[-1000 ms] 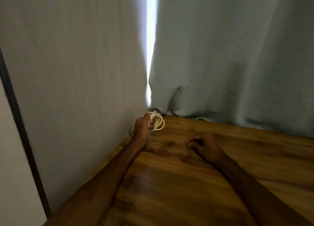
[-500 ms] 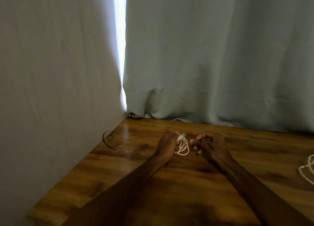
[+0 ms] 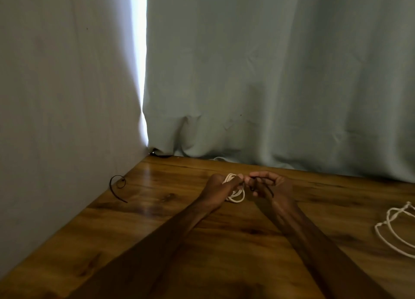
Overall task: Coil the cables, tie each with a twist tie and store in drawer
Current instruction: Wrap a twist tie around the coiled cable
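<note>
My left hand [image 3: 219, 187] grips a small coil of white cable [image 3: 237, 195] just above the wooden table [image 3: 157, 226]. My right hand [image 3: 268, 185] is right beside it, fingers pinched on a thin dark twist tie [image 3: 253, 186] whose end touches the coil. Another white cable [image 3: 395, 231] lies loose on the table at the right edge, partly cut off by the frame. A second dark twist tie [image 3: 118, 186] lies curled near the table's left edge by the wall.
A pale wall [image 3: 67, 96] runs along the left side of the table. A light curtain [image 3: 269, 74] hangs behind the table's far edge, with a bright gap at the corner. No drawer is in view.
The left hand carried the coiled cable from the far left corner toward the table's middle. The right hand closed in until both hands meet at the coil. The view swung right.
</note>
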Motion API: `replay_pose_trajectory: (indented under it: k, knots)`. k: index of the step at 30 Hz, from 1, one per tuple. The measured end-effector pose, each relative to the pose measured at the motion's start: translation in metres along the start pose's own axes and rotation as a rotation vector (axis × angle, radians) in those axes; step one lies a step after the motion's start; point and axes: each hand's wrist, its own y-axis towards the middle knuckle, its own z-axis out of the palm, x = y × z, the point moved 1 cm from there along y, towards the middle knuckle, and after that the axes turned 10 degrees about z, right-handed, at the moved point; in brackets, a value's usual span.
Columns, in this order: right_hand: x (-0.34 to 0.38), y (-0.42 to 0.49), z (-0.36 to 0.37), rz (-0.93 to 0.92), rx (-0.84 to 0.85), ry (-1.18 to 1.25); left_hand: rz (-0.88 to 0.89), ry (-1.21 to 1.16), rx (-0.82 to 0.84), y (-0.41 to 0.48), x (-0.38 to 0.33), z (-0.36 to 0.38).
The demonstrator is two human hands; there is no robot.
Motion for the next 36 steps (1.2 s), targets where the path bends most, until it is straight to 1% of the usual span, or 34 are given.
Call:
replay_pose_trajectory:
  k: [3,6,9,14,18,20,22,24,25,27,28,29,32,33,34,36]
  knots:
    - [-0.002,0.001,0.002,-0.019,-0.004,-0.046,0.013,-0.110,0.055,0.000,-0.004,-0.003]
    - [0.000,0.000,0.002,-0.025,0.017,0.052,-0.029,-0.175,0.100,0.000,-0.006,-0.008]
    - [0.003,-0.002,0.001,-0.005,0.037,0.062,-0.077,-0.214,0.113,0.001,-0.004,-0.012]
    - [0.010,-0.003,-0.012,0.171,0.028,0.055,-0.098,-0.165,0.033,0.003,-0.003,-0.027]
    - [0.004,0.000,-0.019,0.287,-0.030,0.009,-0.055,-0.096,-0.017,0.004,0.002,-0.030]
    - [0.001,0.000,-0.017,0.292,-0.092,-0.085,-0.027,-0.031,-0.025,0.003,0.004,-0.026]
    - [-0.002,0.000,-0.016,0.216,-0.184,-0.325,-0.004,0.035,-0.042,0.001,0.004,-0.022]
    - [-0.005,-0.002,-0.012,0.123,-0.199,-0.473,0.028,0.101,-0.046,0.001,0.004,-0.018]
    - [-0.007,-0.003,-0.010,0.057,-0.198,-0.542,0.038,0.140,-0.046,0.002,0.006,-0.017]
    - [-0.006,-0.004,-0.004,-0.136,-0.213,-0.674,0.058,0.211,-0.045,0.002,0.008,-0.015]
    - [-0.005,-0.004,-0.001,-0.227,-0.211,-0.691,0.074,0.246,-0.044,0.001,0.009,-0.014]
    - [-0.002,-0.005,0.003,-0.280,-0.200,-0.684,0.091,0.288,-0.042,0.001,0.009,-0.013]
    - [0.000,-0.008,0.013,-0.289,-0.149,-0.602,0.165,0.443,-0.025,-0.001,0.005,-0.013]
    - [-0.001,-0.009,0.015,-0.287,-0.151,-0.610,0.189,0.503,-0.028,-0.002,0.003,-0.012]
    - [-0.003,-0.009,0.015,-0.299,-0.164,-0.639,0.204,0.557,-0.037,-0.002,0.002,-0.013]
    - [-0.002,-0.008,0.012,-0.400,-0.215,-0.771,0.230,0.613,-0.054,-0.002,0.004,-0.013]
